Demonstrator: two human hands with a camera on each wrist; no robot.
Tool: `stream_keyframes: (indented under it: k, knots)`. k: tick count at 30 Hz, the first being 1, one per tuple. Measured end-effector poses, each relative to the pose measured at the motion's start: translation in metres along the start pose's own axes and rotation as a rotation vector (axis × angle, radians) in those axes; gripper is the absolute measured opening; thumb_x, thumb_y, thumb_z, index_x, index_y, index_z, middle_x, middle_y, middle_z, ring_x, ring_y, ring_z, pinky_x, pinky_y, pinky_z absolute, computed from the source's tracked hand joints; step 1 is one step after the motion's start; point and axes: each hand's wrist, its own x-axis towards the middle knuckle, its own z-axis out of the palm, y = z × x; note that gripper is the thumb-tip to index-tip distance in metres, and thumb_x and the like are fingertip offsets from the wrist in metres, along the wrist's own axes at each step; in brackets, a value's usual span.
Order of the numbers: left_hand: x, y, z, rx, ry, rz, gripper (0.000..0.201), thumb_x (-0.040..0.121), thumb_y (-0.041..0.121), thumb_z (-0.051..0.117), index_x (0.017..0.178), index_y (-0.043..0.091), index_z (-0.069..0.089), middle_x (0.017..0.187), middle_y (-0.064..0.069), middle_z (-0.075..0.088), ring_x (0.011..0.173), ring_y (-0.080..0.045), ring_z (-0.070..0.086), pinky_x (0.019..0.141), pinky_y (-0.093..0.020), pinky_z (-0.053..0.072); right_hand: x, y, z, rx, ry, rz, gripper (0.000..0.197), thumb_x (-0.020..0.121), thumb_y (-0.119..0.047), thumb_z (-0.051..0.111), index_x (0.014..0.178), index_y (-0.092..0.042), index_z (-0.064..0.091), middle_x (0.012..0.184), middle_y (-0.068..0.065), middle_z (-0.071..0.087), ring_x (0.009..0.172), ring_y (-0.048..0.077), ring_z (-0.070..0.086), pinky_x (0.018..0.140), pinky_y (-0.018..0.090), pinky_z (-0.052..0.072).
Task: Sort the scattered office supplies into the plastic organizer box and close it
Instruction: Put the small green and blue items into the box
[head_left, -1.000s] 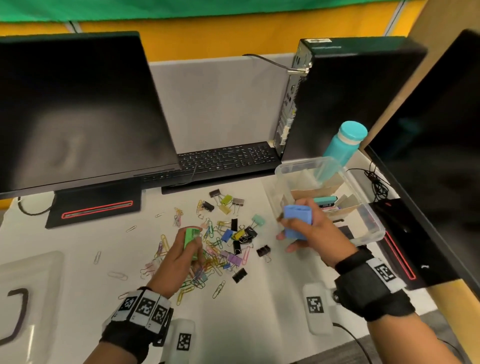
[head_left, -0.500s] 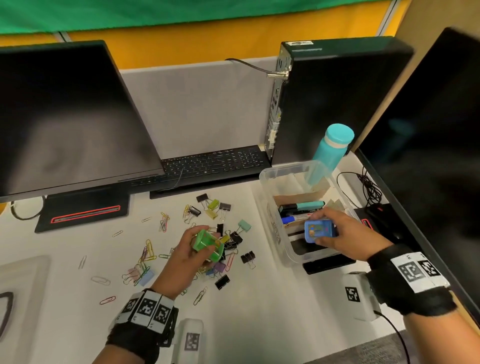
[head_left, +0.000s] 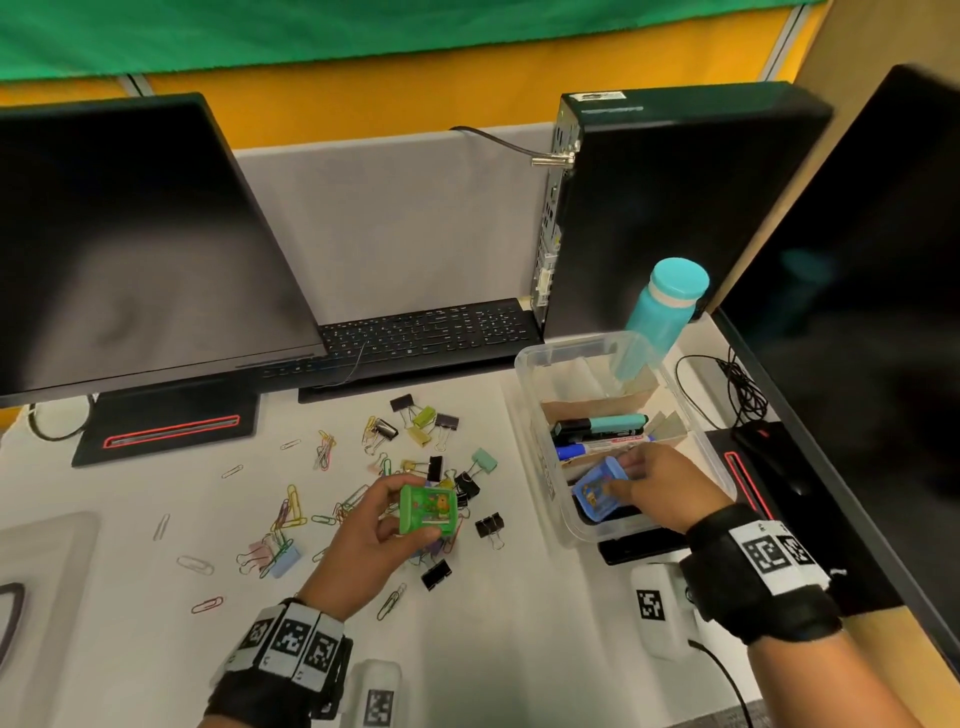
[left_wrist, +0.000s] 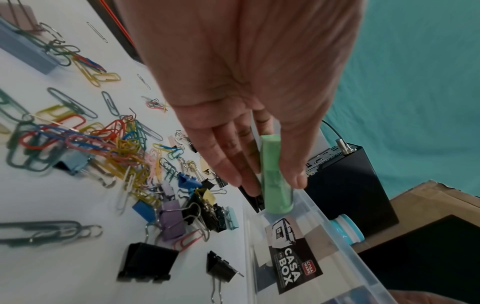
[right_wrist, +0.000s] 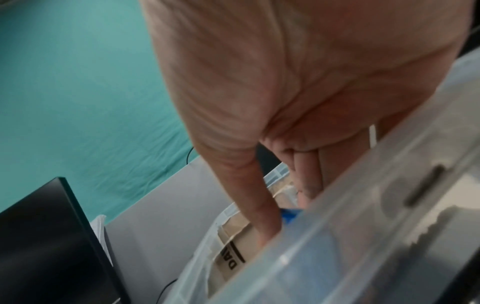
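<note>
Item: clear plastic organizer box (head_left: 535, 415), lid off, stood at the right of the white table (head_left: 519, 649), split by brown card dividers; a teal highlighter (head_left: 602, 425) and a blue-capped marker (head_left: 587, 448) lay in its middle section

Item: right hand (head_left: 660, 486), inside the near section of the box, fingers (head_left: 631, 462) pinched on a small blue plastic sharpener-like case (head_left: 597, 488); the case sat tilted, part below the rim. Risk, as I judged it: let go at that slant, it could lodge on a divider or ride up on the black item beneath, and later stop the lid seating

Item: left hand (head_left: 374, 530), held above the pile, fingers (left_wrist: 233, 164) closed narrow around a small green plastic case with a picture face (head_left: 427, 509). Risk: both hands heading for the same narrow section might collide, or the wrist could knock the box wall

Item: loose coloured paper clips (head_left: 291, 512) and binder clips, black and pastel (head_left: 436, 574), spread over the table left of the box, none sorted yet. Risk: a sweeping sleeve or wrist strap could scatter clips toward the black keyboard (head_left: 426, 332) or off the near edge; tangled clips might lift in clumps and spill across sections

Item: teal water bottle (head_left: 670, 306), just behind the box; a hard nudge to the box could tip it
</note>
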Motion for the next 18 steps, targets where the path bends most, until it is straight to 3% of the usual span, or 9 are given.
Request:
stream_keyframes:
  k: [3,6,8,11,13,15,18]
  knots:
    - [0.001,-0.004,0.001,-0.008,-0.002,-0.010,0.056,0.065,0.026,0.081,0.115,0.026,0.056,0.117,-0.004,0.064,0.098,-0.026,0.068,0.092,-0.043,0.052,0.005,0.004,0.003,0.032,-0.073,-0.015,0.013,0.089,-0.024,0.063,0.078,-0.021,0.058,0.095,0.008,0.070,0.088,0.022,0.067,0.091,0.042,0.051]
    - [0.003,-0.006,0.004,-0.009,-0.009,-0.007,0.060,0.060,0.029,0.082,0.114,0.025,0.058,0.115,-0.004,0.065,0.096,-0.028,0.068,0.093,-0.047,0.051,0.013,0.013,0.008,-0.297,-0.038,-0.008,0.017,0.089,-0.041,0.057,0.086,-0.024,0.059,0.096,0.002,0.067,0.089,0.020,0.063,0.087,0.039,0.049]
    - [0.003,-0.005,0.007,0.024,-0.015,0.006,0.058,0.059,0.032,0.083,0.111,0.027,0.059,0.114,0.000,0.066,0.093,-0.030,0.068,0.090,-0.046,0.053,0.017,0.018,0.009,-0.487,0.010,0.027,0.029,0.087,-0.050,0.052,0.101,-0.027,0.061,0.094,-0.001,0.064,0.091,0.021,0.061,0.088,0.040,0.048]
    - [0.003,0.001,0.011,0.079,-0.037,0.037,0.055,0.060,0.032,0.085,0.109,0.031,0.059,0.112,0.003,0.067,0.087,-0.033,0.066,0.080,-0.035,0.055,0.011,0.017,0.007,-0.639,0.036,0.054,0.039,0.086,-0.059,0.046,0.101,-0.027,0.063,0.090,-0.002,0.058,0.095,0.022,0.057,0.090,0.040,0.045]
    - [0.005,0.011,0.017,0.112,-0.038,0.075,0.054,0.064,0.026,0.086,0.110,0.028,0.057,0.110,0.003,0.067,0.086,-0.032,0.065,0.072,-0.025,0.053,0.002,0.011,0.002,-0.600,0.083,0.007,0.034,0.088,-0.054,0.047,0.097,-0.027,0.065,0.090,-0.003,0.060,0.094,0.020,0.057,0.088,0.038,0.045]
    - [0.009,0.027,0.029,0.134,-0.034,0.135,0.052,0.067,0.022,0.083,0.110,0.025,0.055,0.105,0.003,0.069,0.087,-0.024,0.065,0.070,-0.020,0.052,-0.008,0.002,-0.006,-0.420,0.122,-0.116,0.025,0.091,-0.045,0.050,0.092,-0.025,0.065,0.091,-0.004,0.065,0.090,0.017,0.060,0.081,0.034,0.048]
    - [0.018,0.054,0.056,0.210,-0.053,0.246,0.050,0.067,0.033,0.081,0.108,0.030,0.053,0.103,0.009,0.069,0.092,-0.009,0.064,0.080,-0.020,0.050,-0.021,-0.014,-0.013,0.044,0.030,-0.289,0.022,0.093,-0.038,0.053,0.090,-0.019,0.065,0.086,-0.004,0.069,0.081,0.008,0.065,0.074,0.022,0.051]
